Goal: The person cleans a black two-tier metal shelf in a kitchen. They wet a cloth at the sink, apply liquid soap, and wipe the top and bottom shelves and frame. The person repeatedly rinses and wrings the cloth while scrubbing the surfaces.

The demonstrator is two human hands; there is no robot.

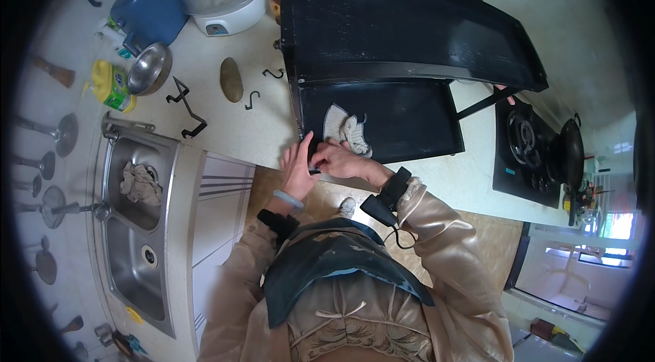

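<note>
A black two-tier metal rack lies across the counter in front of me, its lower shelf toward my body. My left hand grips the black leg at the rack's near left corner, fingers along its outer side. Against the same leg rest the bent fingers of my right hand; whether they pinch it is hidden. A crumpled grey-white cloth lies on the lower shelf, just beyond my right hand and partly behind it.
Left are black hooks, a bent black bracket, an oval stone, a steel bowl, a steamer and a double sink. Right stands a gas hob with a wok. Apparently another person's fingers touch the rack's right end.
</note>
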